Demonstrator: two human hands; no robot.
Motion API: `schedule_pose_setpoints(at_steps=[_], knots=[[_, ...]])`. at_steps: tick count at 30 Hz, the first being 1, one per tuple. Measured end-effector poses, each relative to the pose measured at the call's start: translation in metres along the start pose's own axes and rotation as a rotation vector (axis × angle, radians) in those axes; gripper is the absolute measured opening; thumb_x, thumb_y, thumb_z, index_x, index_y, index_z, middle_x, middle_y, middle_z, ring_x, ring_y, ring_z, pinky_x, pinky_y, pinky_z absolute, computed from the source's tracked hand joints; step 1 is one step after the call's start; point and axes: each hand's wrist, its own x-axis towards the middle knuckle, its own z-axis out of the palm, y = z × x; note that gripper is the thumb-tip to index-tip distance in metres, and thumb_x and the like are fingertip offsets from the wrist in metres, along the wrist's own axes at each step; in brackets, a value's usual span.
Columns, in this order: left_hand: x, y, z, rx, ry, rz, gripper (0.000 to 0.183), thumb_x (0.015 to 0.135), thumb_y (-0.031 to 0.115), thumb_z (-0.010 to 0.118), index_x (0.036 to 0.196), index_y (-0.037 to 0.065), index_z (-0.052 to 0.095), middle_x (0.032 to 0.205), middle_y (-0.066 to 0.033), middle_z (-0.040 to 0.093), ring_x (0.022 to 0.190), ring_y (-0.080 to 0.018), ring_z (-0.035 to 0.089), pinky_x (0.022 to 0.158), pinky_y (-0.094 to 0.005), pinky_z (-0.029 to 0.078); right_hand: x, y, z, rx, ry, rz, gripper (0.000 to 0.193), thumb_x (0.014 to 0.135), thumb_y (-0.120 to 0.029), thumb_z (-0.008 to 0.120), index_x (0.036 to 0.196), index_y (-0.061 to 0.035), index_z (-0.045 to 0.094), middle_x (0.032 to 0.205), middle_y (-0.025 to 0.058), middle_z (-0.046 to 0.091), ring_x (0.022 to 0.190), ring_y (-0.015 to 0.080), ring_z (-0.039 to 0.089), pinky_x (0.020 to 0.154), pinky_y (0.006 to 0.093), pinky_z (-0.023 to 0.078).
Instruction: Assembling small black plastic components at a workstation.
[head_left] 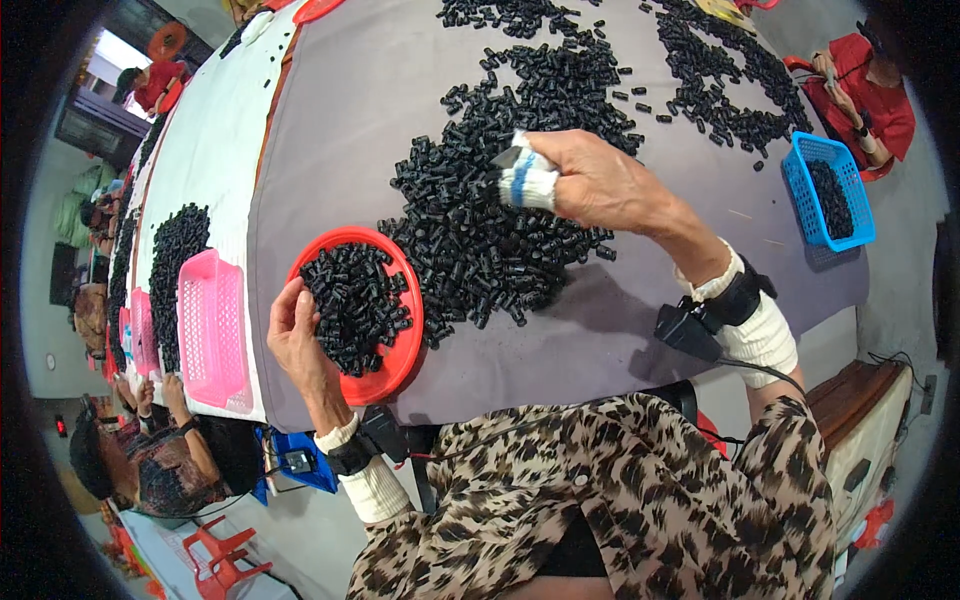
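Observation:
A large heap of small black cylindrical plastic parts lies on the grey-covered table. Above the heap is my right hand, its fingers closed. White cloth with blue stripes wraps its fingertips, and a small dark flat piece sticks out there; its kind is unclear. My left hand is at the near left rim of a round red basin. Its thumb and fingers are bent close together, and anything between them is too small to make out. More black parts fill the basin.
On the right edge stands a blue basket holding black parts, near a person in red. A pink basket sits left of the basin on a white-covered table. Another person works at lower left, near a red stool.

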Motion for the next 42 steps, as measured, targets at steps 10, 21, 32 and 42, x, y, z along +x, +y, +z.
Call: schedule_pose_setpoints(at_steps=[10, 21, 32, 42], knots=[[-0.035, -0.008, 0.118, 0.509, -0.557, 0.235, 0.016, 0.076, 0.01, 0.065, 0.09, 0.0, 0.063, 0.076, -0.0068, 0.057, 0.067, -0.0139, 0.054, 0.063, -0.0253, 0.044, -0.02, 0.008, -0.006, -0.13, 0.002, 0.132, 0.022, 0.082, -0.022, 0.05, 0.082, 0.0001, 0.05, 0.073, 0.0183, 0.056, 0.067, 0.0335, 0.054, 0.062, 0.0404, 0.041], [-0.08, -0.036, 0.149, 0.742, -1.05, 0.649, 0.023, 0.069, 0.008, 0.067, 0.088, 0.002, 0.057, 0.08, -0.0138, 0.046, 0.083, -0.0328, 0.049, 0.069, -0.0411, 0.044, -0.044, 0.037, -0.011, 0.008, -0.002, 0.22, 0.018, 0.075, -0.017, 0.051, 0.078, 0.0001, 0.055, 0.06, 0.0105, 0.053, 0.051, 0.0188, 0.048, 0.051, 0.0332, 0.039], [-0.014, 0.031, 0.138, -0.661, -0.674, -0.421, 0.02, 0.085, 0.007, 0.058, 0.103, -0.001, 0.058, 0.083, -0.0061, 0.061, 0.07, -0.0118, 0.057, 0.065, -0.0264, 0.048, -0.023, 0.011, -0.005, 0.217, 0.017, 0.149, 0.016, 0.081, -0.017, 0.058, 0.083, -0.0006, 0.058, 0.064, 0.004, 0.057, 0.059, 0.0078, 0.048, 0.054, 0.0266, 0.04], [-0.009, 0.083, 0.113, -1.05, -0.65, -0.34, 0.023, 0.091, 0.013, 0.049, 0.108, -0.002, 0.054, 0.09, -0.0092, 0.062, 0.082, -0.0142, 0.06, 0.077, -0.0263, 0.049, 0.024, -0.053, 0.015, 0.076, 0.03, -0.064, 0.037, 0.068, -0.029, 0.074, 0.081, -0.0005, 0.055, 0.065, 0.0046, 0.056, 0.059, 0.0111, 0.049, 0.056, 0.0282, 0.042]])
